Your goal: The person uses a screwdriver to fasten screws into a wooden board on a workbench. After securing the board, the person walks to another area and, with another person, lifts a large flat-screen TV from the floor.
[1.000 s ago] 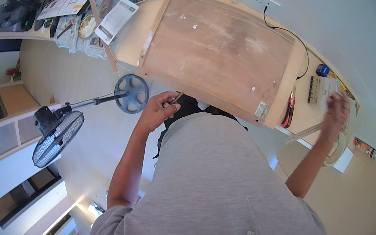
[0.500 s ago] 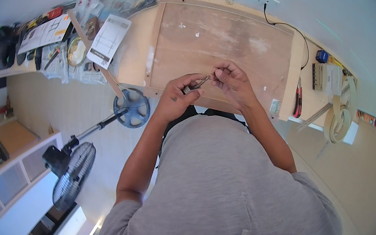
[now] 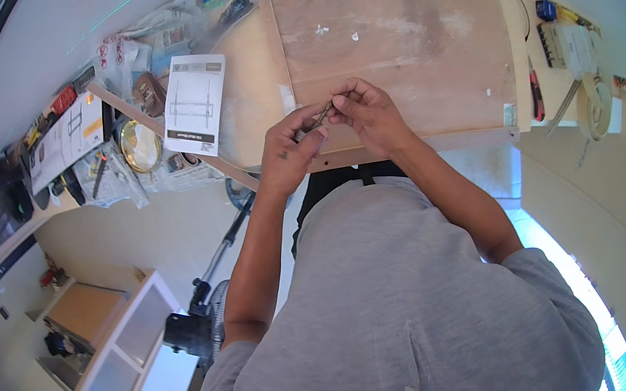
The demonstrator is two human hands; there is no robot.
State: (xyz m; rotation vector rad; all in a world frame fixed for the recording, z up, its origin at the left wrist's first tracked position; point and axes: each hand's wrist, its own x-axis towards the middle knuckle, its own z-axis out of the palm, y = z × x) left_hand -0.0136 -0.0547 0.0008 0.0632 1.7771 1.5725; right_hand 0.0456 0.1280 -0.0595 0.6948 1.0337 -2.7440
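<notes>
My left hand (image 3: 291, 151) and my right hand (image 3: 373, 121) meet in front of my waist, over the near edge of a framed wooden panel (image 3: 424, 69). Between them is a thin, dark metallic piece (image 3: 325, 113), too small to name more exactly. The left fingers and thumb grip its lower end. Right thumb and forefinger pinch its upper end, hiding part of it. Small white scraps (image 3: 355, 37) lie on the panel beyond my hands.
Left of the panel lie a printed leaflet (image 3: 196, 103), a wooden strip (image 3: 124, 107), a round tin (image 3: 140, 146) and plastic bags (image 3: 122, 57). A standing fan (image 3: 199, 330) is at lower left. Red-handled pliers (image 3: 536, 96) and a tape roll (image 3: 595, 107) lie at right.
My view has shifted, and the panel now sits squarer ahead. My right fingers, slightly apart from the left before, have come closer and pinch the metallic piece's end.
</notes>
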